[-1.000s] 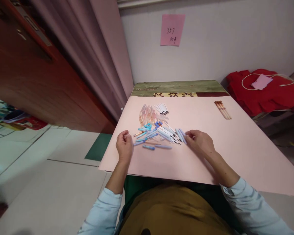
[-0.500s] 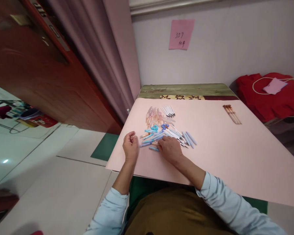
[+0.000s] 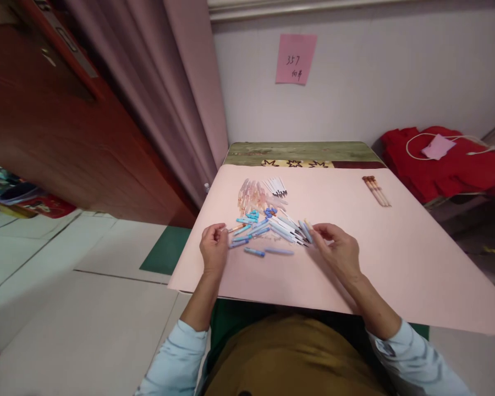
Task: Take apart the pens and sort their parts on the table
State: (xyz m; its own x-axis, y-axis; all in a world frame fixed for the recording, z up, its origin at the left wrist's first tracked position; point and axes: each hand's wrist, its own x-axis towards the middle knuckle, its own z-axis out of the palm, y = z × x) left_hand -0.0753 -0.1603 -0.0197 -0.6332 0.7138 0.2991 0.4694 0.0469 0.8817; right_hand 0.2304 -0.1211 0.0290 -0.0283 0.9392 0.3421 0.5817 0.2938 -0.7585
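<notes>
My left hand (image 3: 213, 248) is at the left of the pen parts, its fingers curled in; whether they hold anything is hidden. Beside its fingertips is a thin orange-brown pen piece (image 3: 236, 227). My right hand (image 3: 339, 250) pinches a pale beige pen part (image 3: 308, 224) between thumb and fingers, just above light-blue pen barrels (image 3: 304, 232). Between the hands lie blue pen barrels (image 3: 259, 232) and white refills with dark tips (image 3: 286, 228). Nearer me are a blue cap-like piece (image 3: 254, 252) and a lavender barrel (image 3: 279, 251).
Behind are a heap of clear peach pen parts (image 3: 252, 197), turquoise pieces (image 3: 253, 214), violet-blue pieces (image 3: 271, 212) and white refills (image 3: 276, 186). Assembled brown-topped pens (image 3: 377, 191) lie at the right on the pink-covered table (image 3: 412, 264). Red cloth (image 3: 445, 165) is beyond the table's right edge.
My right hand has moved right from the blue barrels to the right side of the pile, and now pinches a beige part. A lavender barrel shows where it was. My left hand stays curled.
</notes>
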